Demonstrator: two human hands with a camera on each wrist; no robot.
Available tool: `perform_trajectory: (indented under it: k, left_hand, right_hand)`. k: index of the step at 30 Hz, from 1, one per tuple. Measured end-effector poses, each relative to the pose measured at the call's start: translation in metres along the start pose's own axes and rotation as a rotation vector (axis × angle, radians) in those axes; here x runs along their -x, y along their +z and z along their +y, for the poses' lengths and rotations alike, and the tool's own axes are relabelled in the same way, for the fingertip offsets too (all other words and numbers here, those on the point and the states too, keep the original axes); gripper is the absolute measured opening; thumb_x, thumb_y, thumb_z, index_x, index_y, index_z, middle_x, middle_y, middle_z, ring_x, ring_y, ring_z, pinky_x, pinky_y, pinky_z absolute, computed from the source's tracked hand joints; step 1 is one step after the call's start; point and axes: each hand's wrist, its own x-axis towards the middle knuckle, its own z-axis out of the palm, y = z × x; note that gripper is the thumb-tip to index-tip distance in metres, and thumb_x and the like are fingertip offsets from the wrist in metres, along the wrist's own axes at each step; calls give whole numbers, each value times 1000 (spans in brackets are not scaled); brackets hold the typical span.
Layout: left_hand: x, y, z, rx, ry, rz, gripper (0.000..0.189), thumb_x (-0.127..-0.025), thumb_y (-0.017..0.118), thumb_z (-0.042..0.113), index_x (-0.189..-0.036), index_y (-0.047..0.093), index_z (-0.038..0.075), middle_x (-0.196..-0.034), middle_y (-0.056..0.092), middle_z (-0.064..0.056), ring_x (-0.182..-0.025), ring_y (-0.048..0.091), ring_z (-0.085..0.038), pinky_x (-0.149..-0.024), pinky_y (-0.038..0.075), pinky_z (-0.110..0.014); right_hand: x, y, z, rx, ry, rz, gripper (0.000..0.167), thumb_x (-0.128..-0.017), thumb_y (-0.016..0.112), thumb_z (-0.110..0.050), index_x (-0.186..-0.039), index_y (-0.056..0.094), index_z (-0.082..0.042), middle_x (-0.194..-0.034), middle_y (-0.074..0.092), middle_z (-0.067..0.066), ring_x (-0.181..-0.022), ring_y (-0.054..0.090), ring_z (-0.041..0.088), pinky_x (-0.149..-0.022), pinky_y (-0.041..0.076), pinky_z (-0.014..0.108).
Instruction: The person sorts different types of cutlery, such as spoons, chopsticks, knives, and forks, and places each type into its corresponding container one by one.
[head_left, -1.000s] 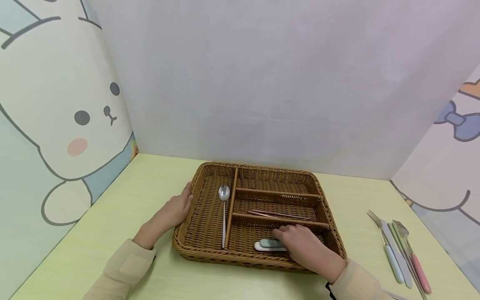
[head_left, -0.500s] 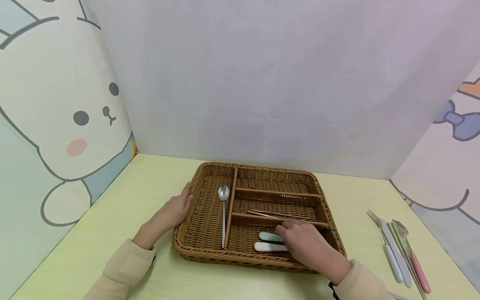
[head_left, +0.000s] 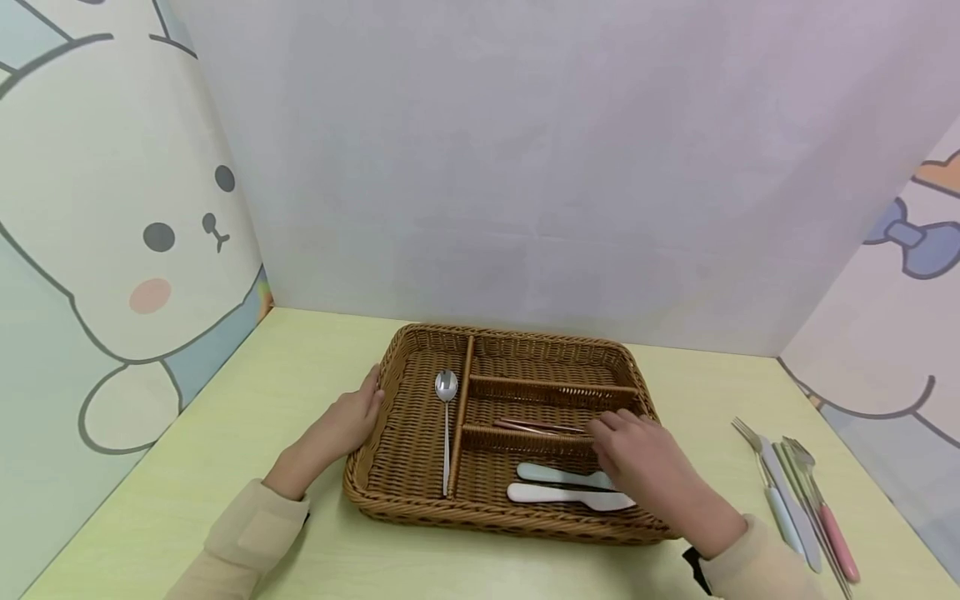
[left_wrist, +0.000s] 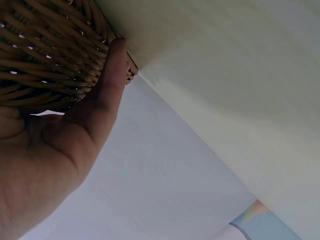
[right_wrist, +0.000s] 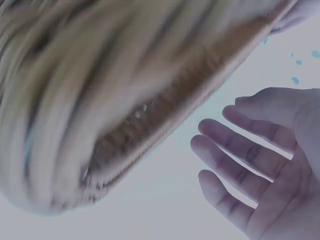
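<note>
A brown wicker cutlery basket [head_left: 480,518] with several compartments lies on the table. My left hand [head_left: 356,421] rests against its left side, the fingers straight along the wicker in the left wrist view. My right hand [head_left: 648,462] is over the basket's right part and holds nothing; its fingers are loosely spread in the right wrist view. Below it, in the front compartment, lie a white-handled table knife [head_left: 540,493] and a pale green-handled one [head_left: 551,473], whose tip the hand hides. Reddish chopsticks [head_left: 525,427] lie in the middle compartment, a spoon [head_left: 446,386] in the left one.
To the right on the table lie a fork with a pale blue handle [head_left: 783,518], a table knife [head_left: 793,500], green-ended chopsticks [head_left: 791,467] and a pink-handled fork [head_left: 838,542]. A pale wall [head_left: 525,208] stands behind the basket.
My right hand has let go of the table knives and moved right and up, uncovering more of both. The green-handled knife now lies apart from the white one. My left hand has stayed put.
</note>
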Motion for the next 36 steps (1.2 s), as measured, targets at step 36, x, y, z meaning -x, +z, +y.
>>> perform_trajectory:
  k: [36]
  left_hand:
    - [0, -2, 1, 15, -11, -16, 53, -101, 30, 16, -140, 12, -15, -117, 51, -38, -94, 61, -41, -77, 50, -47]
  right_hand:
    - [102, 34, 117, -52, 451, -222, 22, -70, 67, -1, -91, 62, -2, -79, 60, 12, -66, 57, 33, -47, 41, 40]
